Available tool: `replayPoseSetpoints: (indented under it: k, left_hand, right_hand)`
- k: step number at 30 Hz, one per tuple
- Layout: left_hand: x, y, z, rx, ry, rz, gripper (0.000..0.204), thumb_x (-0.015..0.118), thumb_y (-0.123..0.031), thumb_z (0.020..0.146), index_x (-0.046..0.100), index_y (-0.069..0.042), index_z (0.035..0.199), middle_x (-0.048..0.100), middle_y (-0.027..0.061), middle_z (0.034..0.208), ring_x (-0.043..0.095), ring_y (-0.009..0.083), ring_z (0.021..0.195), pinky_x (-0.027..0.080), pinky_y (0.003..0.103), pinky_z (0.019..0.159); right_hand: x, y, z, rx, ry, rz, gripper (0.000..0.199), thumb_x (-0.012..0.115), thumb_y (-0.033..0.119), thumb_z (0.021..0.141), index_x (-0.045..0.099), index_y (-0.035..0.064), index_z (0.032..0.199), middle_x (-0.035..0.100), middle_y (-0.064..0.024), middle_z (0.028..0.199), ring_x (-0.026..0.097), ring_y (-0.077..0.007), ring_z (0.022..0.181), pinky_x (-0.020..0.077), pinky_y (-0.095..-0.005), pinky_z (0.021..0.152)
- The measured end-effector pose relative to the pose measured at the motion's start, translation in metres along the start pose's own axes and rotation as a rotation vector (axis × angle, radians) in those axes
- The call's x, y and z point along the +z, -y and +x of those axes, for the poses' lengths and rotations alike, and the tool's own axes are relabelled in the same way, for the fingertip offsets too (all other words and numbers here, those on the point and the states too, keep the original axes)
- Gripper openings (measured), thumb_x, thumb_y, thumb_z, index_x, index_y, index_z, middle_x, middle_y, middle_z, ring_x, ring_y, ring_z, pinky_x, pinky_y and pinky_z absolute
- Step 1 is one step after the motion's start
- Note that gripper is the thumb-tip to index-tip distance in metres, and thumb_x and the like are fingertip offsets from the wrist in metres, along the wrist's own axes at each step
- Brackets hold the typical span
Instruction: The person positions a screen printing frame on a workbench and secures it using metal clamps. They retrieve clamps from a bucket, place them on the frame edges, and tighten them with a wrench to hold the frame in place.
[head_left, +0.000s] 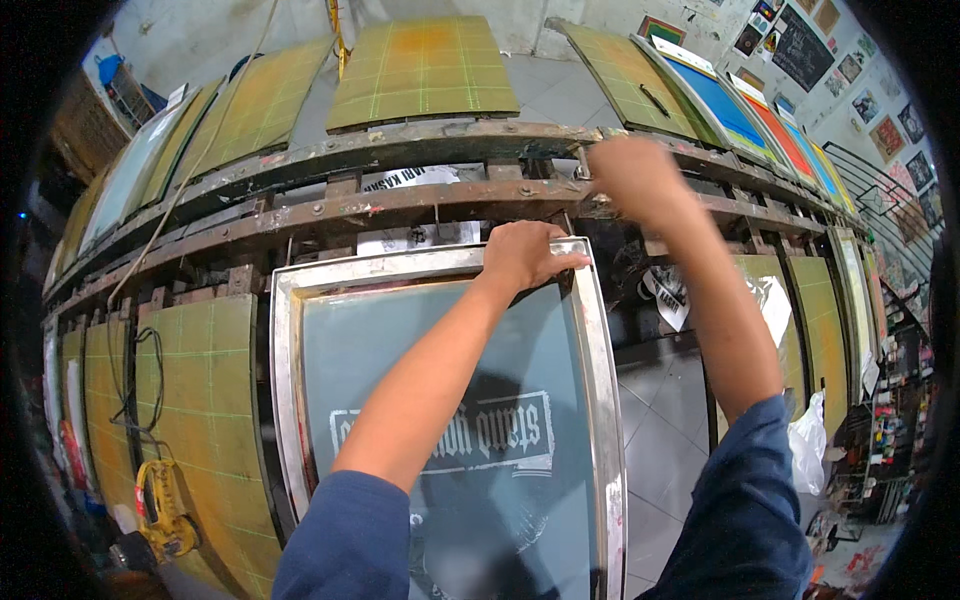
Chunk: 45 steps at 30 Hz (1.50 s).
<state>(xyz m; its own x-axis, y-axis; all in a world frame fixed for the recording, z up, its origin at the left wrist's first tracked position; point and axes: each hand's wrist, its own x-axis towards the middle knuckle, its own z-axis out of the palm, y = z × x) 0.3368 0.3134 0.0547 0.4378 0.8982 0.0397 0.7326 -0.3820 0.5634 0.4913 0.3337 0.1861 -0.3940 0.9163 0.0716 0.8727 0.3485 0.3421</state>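
A silk screen (455,375) in a pale metal frame lies in front of me, with light lettering in its blue-grey mesh. My left hand (522,252) grips the frame's far edge close to its right corner, thumb stretched along the edge. Farther off and to the right, my right hand (635,175) is blurred over the dark metal rails (440,205). Its fingers look curled in beside a small metal fitting (583,162); whatever they hold is hidden. My left forearm crosses over the mesh and covers part of the lettering.
Yellow-green printing boards (420,70) line both sides of the rails. A yellow tool (165,515) with a dark cord rests on a board at the lower left. A white plastic bag (808,445) hangs at the right. Printed boards in blue and red stand at the far right.
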Motion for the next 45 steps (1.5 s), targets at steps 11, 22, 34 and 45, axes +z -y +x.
replayPoseSetpoints:
  k: [11, 22, 34, 45]
  left_hand:
    - [0.005, -0.004, 0.009, 0.024, 0.069, -0.016, 0.071, 0.065, -0.079, 0.071, 0.075, -0.023, 0.113, 0.073, 0.0159, 0.103, 0.069, 0.0344, 0.101, 0.051, 0.047, 0.093]
    - [0.006, -0.003, 0.010, 0.007, 0.076, -0.041, 0.069, 0.066, -0.079, 0.069, 0.075, -0.024, 0.111, 0.074, 0.0146, 0.102, 0.069, 0.0337, 0.102, 0.052, 0.046, 0.092]
    - [0.004, -0.002, 0.009, 0.011, 0.049, -0.004, 0.070, 0.065, -0.080, 0.069, 0.075, -0.025, 0.111, 0.074, 0.0132, 0.103, 0.069, 0.0339, 0.101, 0.052, 0.046, 0.090]
    - [0.003, -0.007, 0.008, 0.012, 0.055, 0.004, 0.074, 0.064, -0.082, 0.068, 0.075, -0.024, 0.112, 0.074, 0.0136, 0.103, 0.069, 0.0338, 0.101, 0.051, 0.047, 0.091]
  right_hand:
    - [0.124, -0.074, -0.055, 0.159, 0.204, 0.986, 0.030, 0.073, 0.028, 0.089, 0.074, 0.0003, 0.098, 0.073, -0.0105, 0.085, 0.063, -0.0152, 0.079, 0.0506, -0.0336, 0.077]
    - [0.124, -0.079, -0.050, 0.152, 0.282, 0.944, 0.029, 0.073, 0.031, 0.089, 0.076, 0.0038, 0.100, 0.074, -0.0103, 0.090, 0.065, -0.0163, 0.083, 0.0508, -0.0345, 0.080]
    - [0.102, -0.063, -0.040, 0.126, 0.249, 0.853, 0.025, 0.075, 0.026, 0.085, 0.076, 0.0030, 0.096, 0.074, -0.0138, 0.086, 0.067, -0.0228, 0.077, 0.0519, -0.0382, 0.076]
    - [0.083, -0.031, -0.043, 0.059, 0.089, 0.450, 0.023, 0.076, 0.024, 0.079, 0.076, 0.0031, 0.087, 0.072, -0.0180, 0.083, 0.070, -0.0346, 0.079, 0.0557, -0.0408, 0.072]
